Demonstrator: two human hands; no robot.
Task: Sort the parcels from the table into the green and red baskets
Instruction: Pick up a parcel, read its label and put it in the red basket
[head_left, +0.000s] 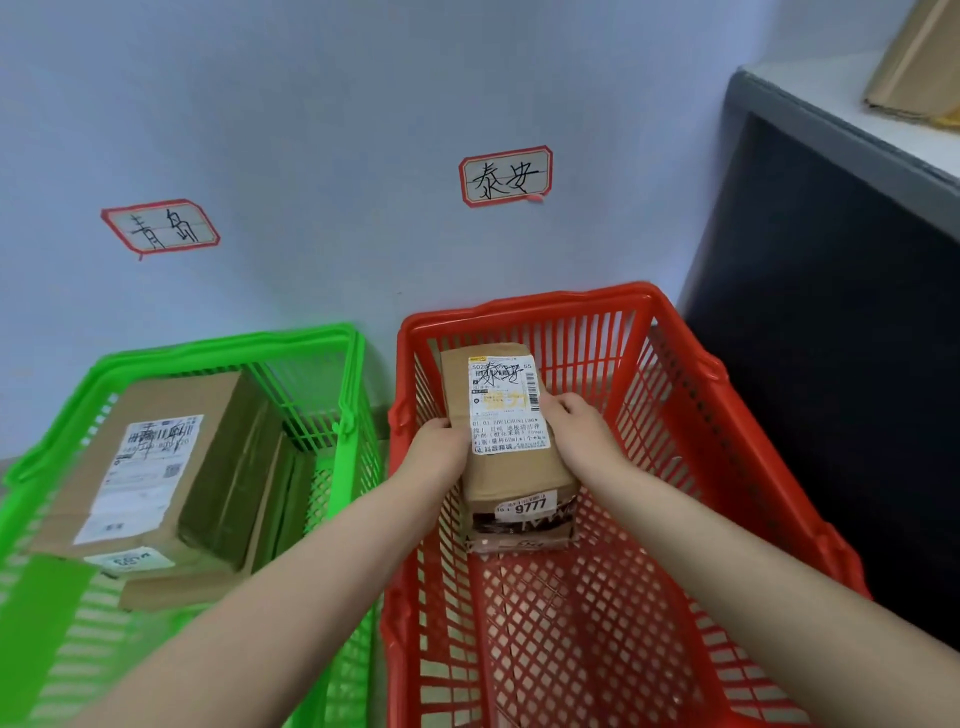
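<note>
My left hand and right hand grip labelled parcel inside red basket; green basket stocked; cardboard box left on desk.

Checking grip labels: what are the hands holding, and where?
One parcel, in the red basket: left hand grips its left side, right hand its right side.

Baskets: 2, green basket lower left, red basket lower centre. Parcels: 4 in view, held parcel mid-frame, top box & lower box stacked lower left (can't tell if more under them), table box upper right. Wall signs: 2, left sign, right sign. Hands: 2, left hand, right hand. Table: 1.
</note>
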